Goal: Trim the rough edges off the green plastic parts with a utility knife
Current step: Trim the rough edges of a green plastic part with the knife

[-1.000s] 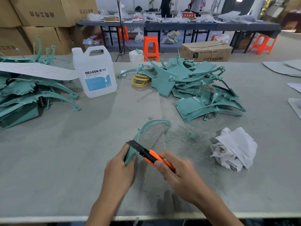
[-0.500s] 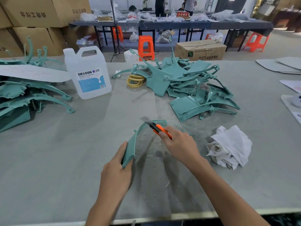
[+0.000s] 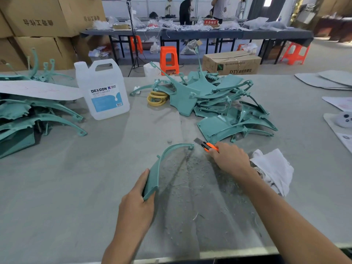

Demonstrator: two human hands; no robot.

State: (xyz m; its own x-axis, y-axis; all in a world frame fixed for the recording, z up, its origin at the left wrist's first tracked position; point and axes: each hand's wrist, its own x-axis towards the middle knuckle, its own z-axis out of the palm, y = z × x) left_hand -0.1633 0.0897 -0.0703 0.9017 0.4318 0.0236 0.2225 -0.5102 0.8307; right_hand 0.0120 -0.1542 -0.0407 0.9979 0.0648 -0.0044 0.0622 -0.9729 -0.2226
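Head view: the left hand (image 3: 136,206) grips the near end of the curved green part (image 3: 162,162), thumb along its outer edge; the part arcs away and rightward over the surface (image 3: 76,187); its far tip lies just beside the blade of the utility knife (image 3: 206,145); the right hand (image 3: 230,159), nearer that tip, has its fingers curled round the handle.

**A:** Bold dark letters on the white jug (image 3: 102,103), right on its label: DEXCON!

**B:** The fine print below it is too small to read. The brown carton (image 3: 231,62) behind says DTY, then Chinese characters I can't make out.

**A:** There's a red sign (image 3: 210,22) on the far table (image 3: 209,34), white characters: 不合格区.

**B:** And the stacked cardboard boxes (image 3: 38,21) on the left have dark characters, printed upside down and unreadable.
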